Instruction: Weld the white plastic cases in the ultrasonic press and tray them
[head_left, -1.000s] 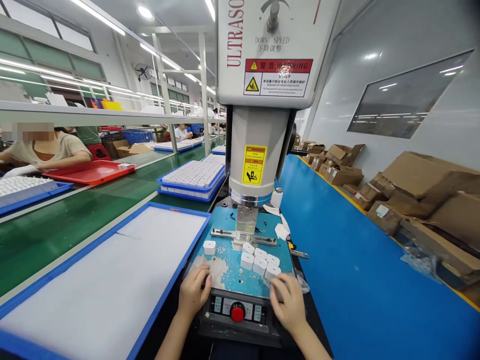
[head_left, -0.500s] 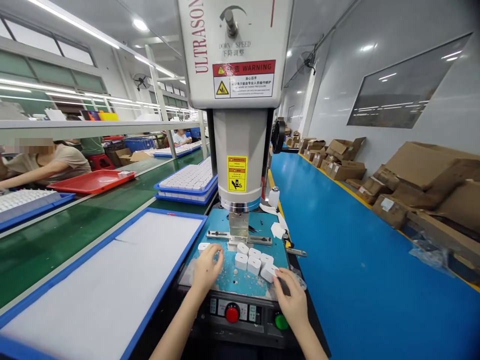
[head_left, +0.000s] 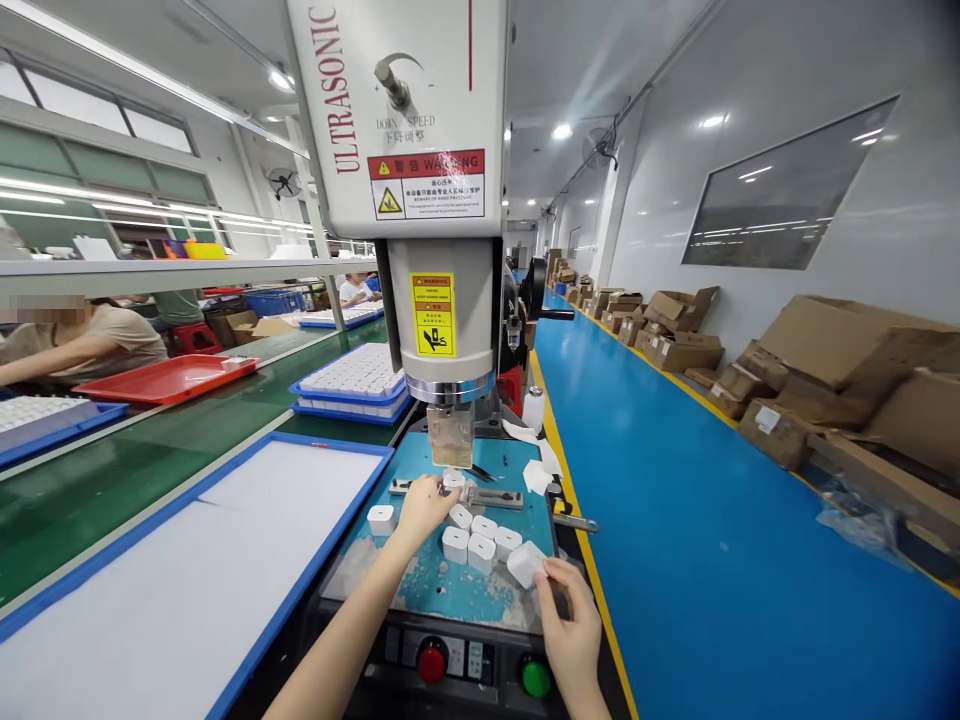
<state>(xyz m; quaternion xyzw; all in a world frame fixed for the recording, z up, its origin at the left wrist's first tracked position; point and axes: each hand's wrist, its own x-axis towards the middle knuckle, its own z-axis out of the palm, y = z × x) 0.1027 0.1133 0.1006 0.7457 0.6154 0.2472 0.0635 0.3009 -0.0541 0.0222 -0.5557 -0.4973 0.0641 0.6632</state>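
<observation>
My left hand (head_left: pixel 426 512) reaches under the raised metal horn (head_left: pixel 451 436) of the ultrasonic welding machine. Its fingers close on a white plastic housing (head_left: pixel 453 479) in the metal fixture (head_left: pixel 496 498); the fingertips are partly hidden. Low on the right, my right hand (head_left: pixel 571 612) pinches a tilted white housing (head_left: pixel 525 564) between thumb and fingers. Between both hands several similar rounded white housings (head_left: pixel 481 553) stand in a cluster on the blue work plate (head_left: pixel 417 590). One more housing (head_left: pixel 381 520) sits apart, left of my left hand.
A blue-rimmed tray with a white lining (head_left: pixel 300 500) lies to the left. Behind it are stacked trays of white parts (head_left: pixel 352 372). A red button (head_left: pixel 433 661) and a green button (head_left: pixel 535 677) face me. Cardboard boxes (head_left: pixel 847 345) line the right wall. Another person (head_left: pixel 120 340) sits far left.
The horn has risen from the fixture. My left hand has moved forward to the housing there. My right hand has tilted its housing up, and the view has shifted right.
</observation>
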